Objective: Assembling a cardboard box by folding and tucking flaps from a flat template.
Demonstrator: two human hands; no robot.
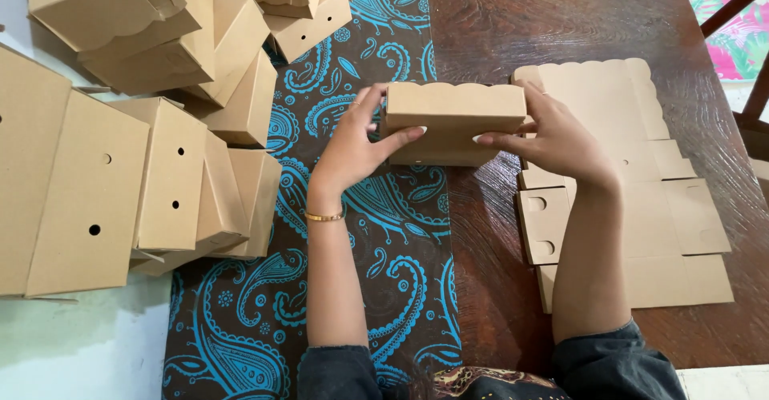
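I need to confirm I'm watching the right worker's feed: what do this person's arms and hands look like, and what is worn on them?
Both forearms are bare, with dark sleeves pushed up near the elbows. The left hand has a thin gold bangle at the wrist; the right hand has a bare wrist. No gloves. Fingernails are longish and pale.

Two hands show: the left hand [350,148] and the right hand [557,140]. Between them is one folded brown box [452,120]. On the left sits a pile of folded boxes [168,128]; about ten can be seen, but some hide behind others, so the exact count is hard to tell. On the right lies one stack of flat box sheets [641,200]. One gold bracelet [324,217] is on the left wrist. One blue patterned cloth [376,232] lies on the surface [561,16].
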